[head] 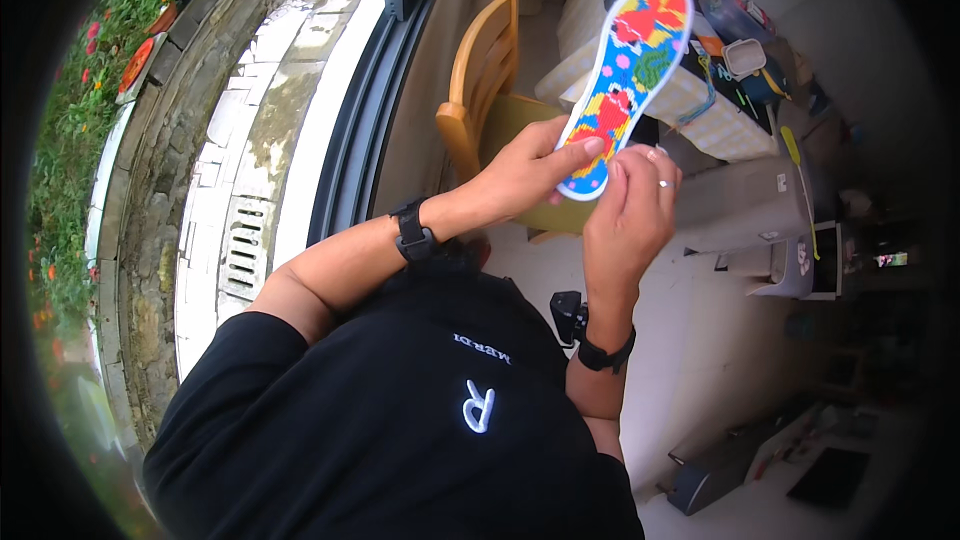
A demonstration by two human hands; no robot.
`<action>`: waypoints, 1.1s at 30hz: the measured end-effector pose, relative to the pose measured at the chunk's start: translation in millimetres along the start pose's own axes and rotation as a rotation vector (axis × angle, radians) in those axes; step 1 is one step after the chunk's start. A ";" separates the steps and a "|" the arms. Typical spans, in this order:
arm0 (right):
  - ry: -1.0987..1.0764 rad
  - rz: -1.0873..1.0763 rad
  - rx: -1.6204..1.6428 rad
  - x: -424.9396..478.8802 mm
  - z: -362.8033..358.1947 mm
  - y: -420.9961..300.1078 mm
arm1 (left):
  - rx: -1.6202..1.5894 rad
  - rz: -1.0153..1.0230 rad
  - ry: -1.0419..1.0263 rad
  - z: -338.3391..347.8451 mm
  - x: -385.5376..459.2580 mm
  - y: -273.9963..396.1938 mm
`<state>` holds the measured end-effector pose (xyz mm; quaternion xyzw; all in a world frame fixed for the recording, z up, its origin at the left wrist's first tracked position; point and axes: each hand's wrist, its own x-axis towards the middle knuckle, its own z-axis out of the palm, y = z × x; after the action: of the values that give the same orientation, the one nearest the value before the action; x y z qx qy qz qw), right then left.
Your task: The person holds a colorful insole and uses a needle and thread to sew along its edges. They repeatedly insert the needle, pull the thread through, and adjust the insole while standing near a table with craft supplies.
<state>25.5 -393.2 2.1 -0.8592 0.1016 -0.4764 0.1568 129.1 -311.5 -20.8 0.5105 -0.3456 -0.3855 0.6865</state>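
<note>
An embroidered shoe insole [619, 94] with a white rim, patterned in red, yellow, green and blue, is held up in front of me. My left hand [541, 159] grips its lower, narrower end, the thumb lying on the stitched face and the fingers behind. At the lower right edge of the insole is my right hand [637, 191], thumb and fingertips pinched together close to the rim and a ring on one finger. Whether these fingertips hold the edge or a needle or thread cannot be told.
Behind the insole stands a wooden chair [480, 82] with a green seat. A table with a checked cloth [731, 124] bears a plastic container [744, 58] and assorted items. Grey storage boxes [739, 202] stand beside it. Sliding-door tracks [358, 120] run along the left, with paving and flowers outside.
</note>
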 end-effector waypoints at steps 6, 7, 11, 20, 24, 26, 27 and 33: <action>-0.062 0.676 1.572 7.0 -35.2 14.2 | -0.258 -0.002 0.003 -5.2 3.3 1.3; 0.061 0.678 1.490 4.3 -41.6 30.1 | -0.248 0.010 0.012 -6.5 2.6 4.8; 0.341 0.684 1.097 -6.4 -48.3 65.9 | -0.140 0.104 -0.024 -7.1 -0.2 13.9; -0.011 0.542 0.392 -6.8 -27.8 -15.2 | 0.019 0.196 0.030 1.5 -7.3 13.4; 0.042 0.372 0.226 -8.6 -26.9 -14.6 | 0.044 0.244 0.022 2.9 -7.0 14.2; 0.038 0.398 0.120 -6.8 -31.9 -19.9 | 0.087 0.286 0.051 2.8 -6.8 14.9; -0.005 0.352 0.063 -7.4 -32.4 -20.4 | 0.101 0.301 0.053 2.5 -6.5 14.6; -0.061 0.178 -0.069 -11.8 -26.9 -19.8 | 0.155 0.345 0.052 1.6 -6.2 13.7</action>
<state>-3.1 -375.6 13.4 -0.8658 0.1888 -0.4303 0.1719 127.2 -304.3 -7.6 0.5047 -0.4390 -0.2209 0.7097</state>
